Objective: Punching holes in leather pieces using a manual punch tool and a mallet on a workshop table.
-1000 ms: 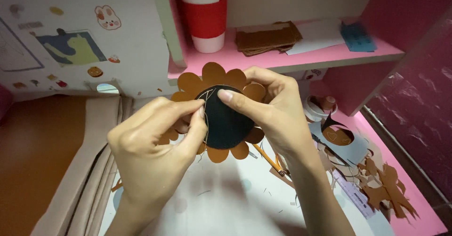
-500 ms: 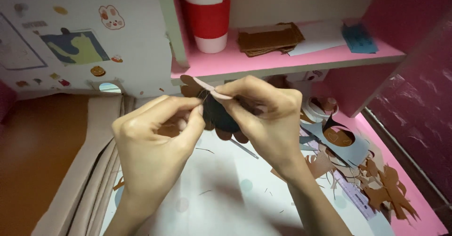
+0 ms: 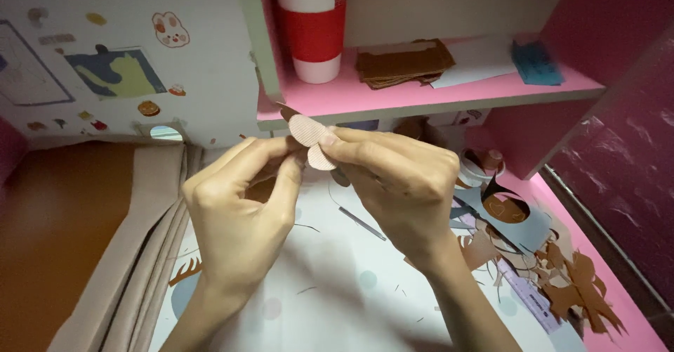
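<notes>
Both my hands hold a scalloped brown paper flower cutout above the desk. It is turned so that its pale back and petal edges face me, and most of it is hidden behind my fingers. My left hand pinches it from the left with thumb and forefinger. My right hand grips it from the right, fingers curled over it. A thin dark needle-like stick lies on the white sheet just below my hands.
A pink shelf right behind my hands carries a red-and-white cup, a stack of brown paper and a blue card. Brown and blue paper scraps litter the desk at right. A stickered white wall stands at left.
The flower cutout has been turned from facing me, with its dark centre showing, to edge-on and then back-side up. My hands stayed close together and rose slightly.
</notes>
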